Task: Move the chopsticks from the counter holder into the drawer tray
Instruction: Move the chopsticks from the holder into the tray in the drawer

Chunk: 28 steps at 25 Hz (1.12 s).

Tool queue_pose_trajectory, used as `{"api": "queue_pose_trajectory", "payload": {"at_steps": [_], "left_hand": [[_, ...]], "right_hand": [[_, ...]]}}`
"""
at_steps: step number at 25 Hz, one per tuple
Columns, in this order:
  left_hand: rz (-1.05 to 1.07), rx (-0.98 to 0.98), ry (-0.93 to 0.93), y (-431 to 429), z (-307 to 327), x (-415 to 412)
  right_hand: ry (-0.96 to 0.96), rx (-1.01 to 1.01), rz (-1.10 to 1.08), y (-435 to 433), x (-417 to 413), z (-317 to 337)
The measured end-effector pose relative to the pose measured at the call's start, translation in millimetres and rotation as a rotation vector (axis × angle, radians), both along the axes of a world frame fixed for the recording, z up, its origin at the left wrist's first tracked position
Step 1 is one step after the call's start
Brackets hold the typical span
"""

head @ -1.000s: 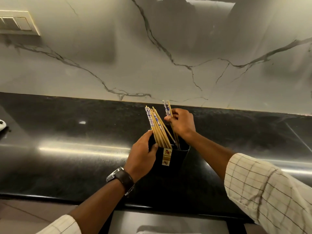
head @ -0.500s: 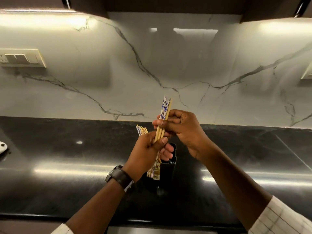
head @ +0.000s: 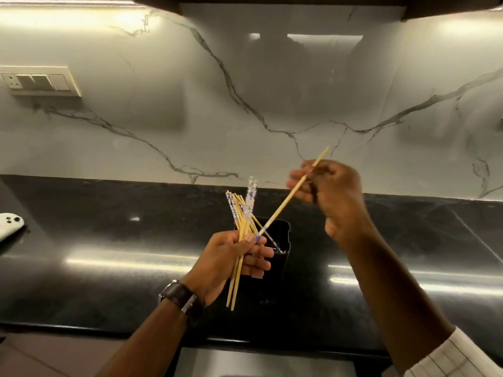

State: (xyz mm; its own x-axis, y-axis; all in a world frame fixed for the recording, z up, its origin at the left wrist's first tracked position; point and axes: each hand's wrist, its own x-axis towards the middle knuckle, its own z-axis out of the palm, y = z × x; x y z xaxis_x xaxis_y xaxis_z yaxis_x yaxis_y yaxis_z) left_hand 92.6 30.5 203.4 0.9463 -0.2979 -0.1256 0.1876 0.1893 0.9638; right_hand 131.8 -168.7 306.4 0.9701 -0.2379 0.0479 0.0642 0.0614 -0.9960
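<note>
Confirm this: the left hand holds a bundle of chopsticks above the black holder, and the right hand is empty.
Not quite. In the head view the right hand is not empty: its grip holds a single chopstick slanting down toward the left hand. The rest stands: the left hand holds a bundle of chopsticks above the black holder.

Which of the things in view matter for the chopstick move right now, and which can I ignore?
Job:
- chopstick bundle, in the left hand
- single chopstick, in the right hand
- one chopstick left in the black holder

Lying about:
- white device at the counter's left edge
- wall switch plate
- wristwatch
</note>
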Motion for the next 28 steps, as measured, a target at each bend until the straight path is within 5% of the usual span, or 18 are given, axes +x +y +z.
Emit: {"api": "queue_pose_trajectory", "payload": {"at_steps": [3, 6, 11, 15, 21, 24, 28], "left_hand": [[0.205, -0.213, 0.088, 4, 5, -2], [0.292, -0.479, 0.146, -15, 23, -3], [0.368, -0.509, 0.18, -31, 26, -17], [0.203, -0.303, 0.123, -20, 11, -41], [-0.299, -0.18, 0.208, -16, -15, -67], [-0.354, -0.173, 0.26, -20, -22, -77], [-0.405, 0.007, 0.291, -14, -35, -88]], "right_hand": [[-0.258, 0.463, -0.232, -8, -19, 6], [-0.17, 0.597, -0.159, 30, -52, -35], [0.164, 0.392, -0.053, 84, -104, -111], [0.001, -0.046, -0.204, 63, -110, -117], [-0.015, -0.066, 0.101, 36, -81, -84], [0.035, -0.165, 0.26, 30, -84, -90], [0.056, -0.058, 0.255, 3, -99, -105]]}}
